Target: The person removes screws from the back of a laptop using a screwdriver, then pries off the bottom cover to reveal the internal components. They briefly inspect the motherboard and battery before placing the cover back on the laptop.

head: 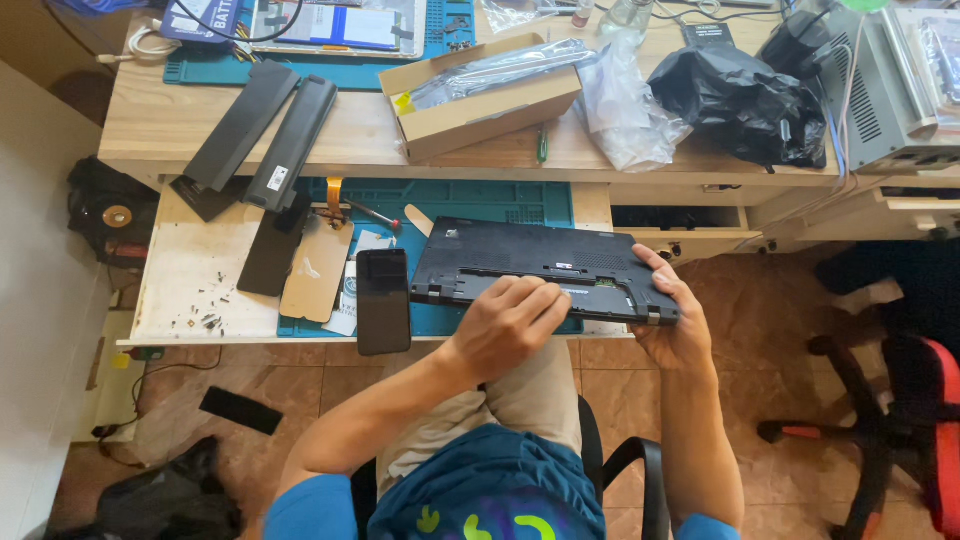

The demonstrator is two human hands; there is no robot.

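Upstage, cardboard box (480,100) holds a plastic-wrapped long part (500,68).

Open tan cardboard box (480,95) and dark-screened phone (383,300) on desk (160,120)

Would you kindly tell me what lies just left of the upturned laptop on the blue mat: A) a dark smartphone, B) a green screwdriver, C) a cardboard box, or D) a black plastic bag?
A: a dark smartphone lies flat just left of the upturned laptop on the blue mat.
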